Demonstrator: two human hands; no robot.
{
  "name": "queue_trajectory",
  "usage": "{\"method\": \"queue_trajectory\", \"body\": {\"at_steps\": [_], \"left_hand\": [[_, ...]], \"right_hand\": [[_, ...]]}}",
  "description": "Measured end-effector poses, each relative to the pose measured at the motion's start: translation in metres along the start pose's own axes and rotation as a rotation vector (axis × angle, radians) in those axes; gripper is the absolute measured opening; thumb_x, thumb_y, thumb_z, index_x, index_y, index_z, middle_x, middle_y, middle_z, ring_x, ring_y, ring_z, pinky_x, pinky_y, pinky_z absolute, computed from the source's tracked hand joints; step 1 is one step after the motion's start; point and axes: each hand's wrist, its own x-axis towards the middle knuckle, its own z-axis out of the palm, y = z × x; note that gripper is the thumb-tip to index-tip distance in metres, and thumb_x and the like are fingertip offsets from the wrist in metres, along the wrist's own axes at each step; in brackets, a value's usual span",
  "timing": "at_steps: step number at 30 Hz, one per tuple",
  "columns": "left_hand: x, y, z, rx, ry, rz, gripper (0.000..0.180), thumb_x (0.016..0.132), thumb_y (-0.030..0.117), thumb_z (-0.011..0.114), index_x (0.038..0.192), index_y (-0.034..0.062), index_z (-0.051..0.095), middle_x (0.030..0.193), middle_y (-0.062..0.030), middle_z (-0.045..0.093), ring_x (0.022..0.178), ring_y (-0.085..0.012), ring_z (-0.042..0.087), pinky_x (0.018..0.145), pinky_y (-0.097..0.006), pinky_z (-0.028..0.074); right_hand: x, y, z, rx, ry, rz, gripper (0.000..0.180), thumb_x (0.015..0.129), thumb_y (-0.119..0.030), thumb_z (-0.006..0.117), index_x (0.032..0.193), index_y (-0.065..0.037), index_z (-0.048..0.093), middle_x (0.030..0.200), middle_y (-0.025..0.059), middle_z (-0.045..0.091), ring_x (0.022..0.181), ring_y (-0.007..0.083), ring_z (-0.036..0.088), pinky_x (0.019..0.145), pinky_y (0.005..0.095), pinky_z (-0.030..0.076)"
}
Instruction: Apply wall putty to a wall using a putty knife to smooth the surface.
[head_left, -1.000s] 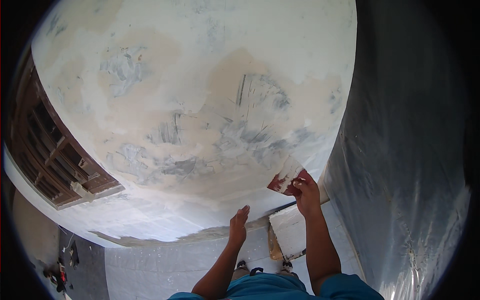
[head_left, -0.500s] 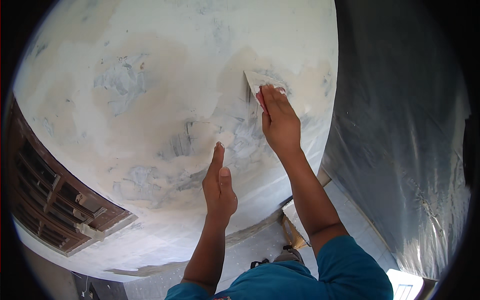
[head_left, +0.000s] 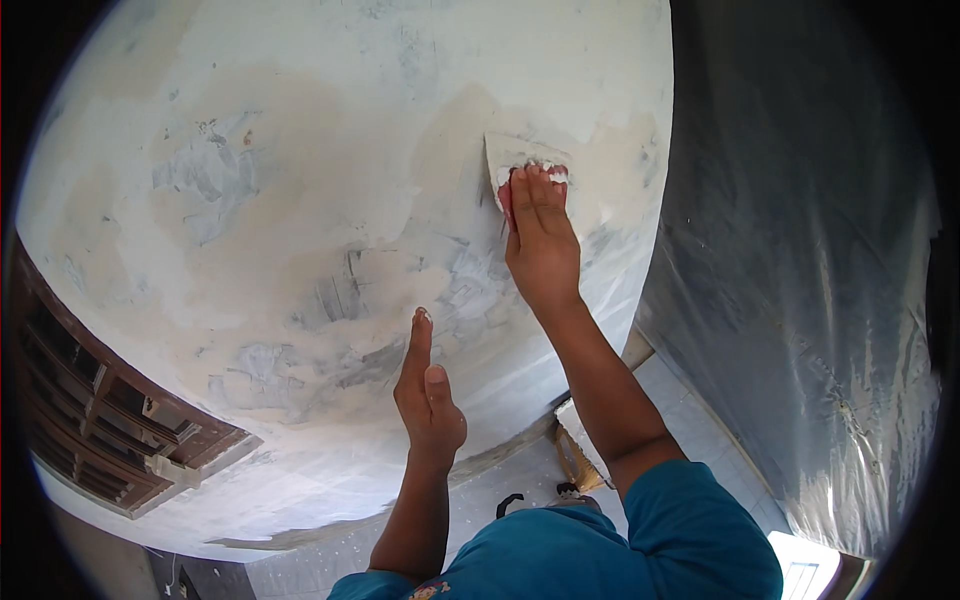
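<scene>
My right hand [head_left: 545,240] is closed on a putty knife [head_left: 508,150], its fingers pressed over the reddish grip. White paste is smeared along the blade, which lies against the patchy wall [head_left: 380,110]. Lower and to the left, my left hand [head_left: 428,395] is held edge-on in front of the wall. Its fingers point up, stretched out, with the thumb apart and nothing held; pale paste marks the fingertips. Beige and white filler covers the wall around both hands, with grey scraped patches showing through.
A brown window grille [head_left: 100,400] is set in the wall at lower left. Dark plastic sheeting [head_left: 780,270] hangs on the right. Below, a white-topped box [head_left: 585,435] stands on the pale tiled floor [head_left: 665,400], close to the wall's foot.
My right hand and the putty knife have shifted slightly left and up the wall, and the blade has turned. My left hand has dropped a little, still outstretched.
</scene>
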Motion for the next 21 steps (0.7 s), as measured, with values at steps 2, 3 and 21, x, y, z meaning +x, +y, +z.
{"method": "queue_trajectory", "body": {"at_steps": [2, 3, 21], "left_hand": [[-0.001, -0.004, -0.003, 0.044, 0.036, 0.017, 0.062, 0.107, 0.040, 0.031, 0.143, -0.0097, 0.044, 0.146, -0.0293, 0.047, 0.139, -0.0389, 0.044, 0.114, -0.043, 0.034], [-0.002, -0.006, -0.002, 0.036, 0.030, 0.017, 0.062, 0.107, 0.040, 0.031, 0.143, -0.0097, 0.044, 0.146, -0.0293, 0.047, 0.139, -0.0389, 0.044, 0.114, -0.043, 0.034], [-0.011, -0.021, -0.003, 0.086, 0.114, 0.012, 0.067, 0.106, 0.043, 0.028, 0.142, -0.0116, 0.044, 0.146, -0.0277, 0.048, 0.141, -0.0362, 0.042, 0.118, -0.044, 0.029]], "right_hand": [[-0.068, -0.024, 0.020, 0.021, -0.119, -0.059, 0.042, 0.088, 0.001, 0.064, 0.129, 0.004, 0.060, 0.131, 0.0224, 0.062, 0.126, 0.0343, 0.058, 0.111, 0.0458, 0.043], [-0.106, -0.033, 0.014, 0.040, -0.189, -0.068, 0.040, 0.088, 0.000, 0.065, 0.127, 0.003, 0.062, 0.129, 0.0222, 0.063, 0.126, 0.0336, 0.058, 0.111, 0.0462, 0.043], [-0.101, -0.014, -0.038, 0.088, -0.235, -0.067, 0.040, 0.086, 0.002, 0.062, 0.126, 0.002, 0.064, 0.130, 0.0182, 0.064, 0.126, 0.0296, 0.059, 0.111, 0.0457, 0.043]]}}
